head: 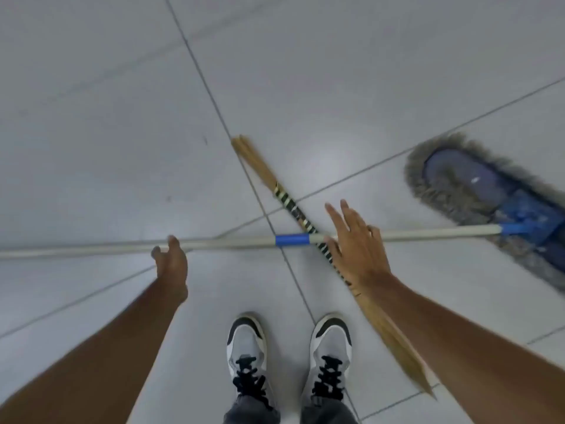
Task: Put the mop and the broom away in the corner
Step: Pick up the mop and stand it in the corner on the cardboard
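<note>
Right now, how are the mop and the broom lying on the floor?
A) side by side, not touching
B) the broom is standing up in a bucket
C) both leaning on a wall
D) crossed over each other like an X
D: the mop handle runs across the tiled floor and the broom lies slanted, crossing it beside the blue band, making an X in front of the shoes.
</note>
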